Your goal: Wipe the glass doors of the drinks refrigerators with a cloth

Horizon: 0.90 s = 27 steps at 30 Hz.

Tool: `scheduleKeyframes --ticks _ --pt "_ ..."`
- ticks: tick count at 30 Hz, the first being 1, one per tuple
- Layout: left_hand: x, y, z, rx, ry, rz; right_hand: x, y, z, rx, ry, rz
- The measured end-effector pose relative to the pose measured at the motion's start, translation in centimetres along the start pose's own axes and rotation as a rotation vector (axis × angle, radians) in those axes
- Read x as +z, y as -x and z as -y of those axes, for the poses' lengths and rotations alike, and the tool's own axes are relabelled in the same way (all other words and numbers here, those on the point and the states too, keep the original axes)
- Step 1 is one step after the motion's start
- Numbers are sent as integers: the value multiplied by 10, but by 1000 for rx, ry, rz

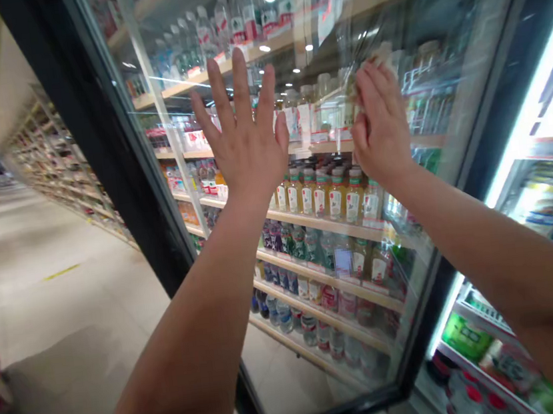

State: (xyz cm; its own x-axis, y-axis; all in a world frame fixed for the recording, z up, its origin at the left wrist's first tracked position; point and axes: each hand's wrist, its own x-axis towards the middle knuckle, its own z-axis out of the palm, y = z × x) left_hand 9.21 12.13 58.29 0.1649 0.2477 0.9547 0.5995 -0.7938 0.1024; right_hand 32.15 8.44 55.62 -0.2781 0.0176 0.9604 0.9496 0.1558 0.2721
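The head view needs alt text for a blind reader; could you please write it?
A bare left hand is spread, apparently flat, against a black-framed glass door, and the right hand holds a crumpled cloth-like item to it. Shelves of bottled drinks show in the glass; an aisle lies at left.

There are two bare hands, one left hand (251,146) and one right hand (387,119), plus one crumpled pale cloth (381,54) and one clear glass door in a black frame (111,153). At least seven amber-yellow bottles with white labels (336,198) and one thin yellow floor stripe (61,272) are visible.
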Motion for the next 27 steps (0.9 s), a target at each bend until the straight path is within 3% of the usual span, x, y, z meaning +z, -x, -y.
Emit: scheduleKeyframes --ticks 2,7,9,13,18,23,25,27 --pt "0 0 0 -1 -23 8 2 5 8 -28 -23 34" --pt "3 0 2 38 54 -6 -2 12 26 -229 -32 313" --pt "3 0 3 36 50 -11 -5 4 18 -168 -28 291" --pt "2 -1 2 -8 -10 22 2 -2 15 -39 -18 130" --pt "5 -1 2 0 -71 -8 6 -20 25 -194 -9 269" --pt "7 0 6 51 8 -49 2 -75 19 92 129 94" --pt "8 -1 8 71 10 -74 4 -85 27 37 114 120" --pt "11 -2 12 78 -21 -113 5 -86 33 -142 73 244"
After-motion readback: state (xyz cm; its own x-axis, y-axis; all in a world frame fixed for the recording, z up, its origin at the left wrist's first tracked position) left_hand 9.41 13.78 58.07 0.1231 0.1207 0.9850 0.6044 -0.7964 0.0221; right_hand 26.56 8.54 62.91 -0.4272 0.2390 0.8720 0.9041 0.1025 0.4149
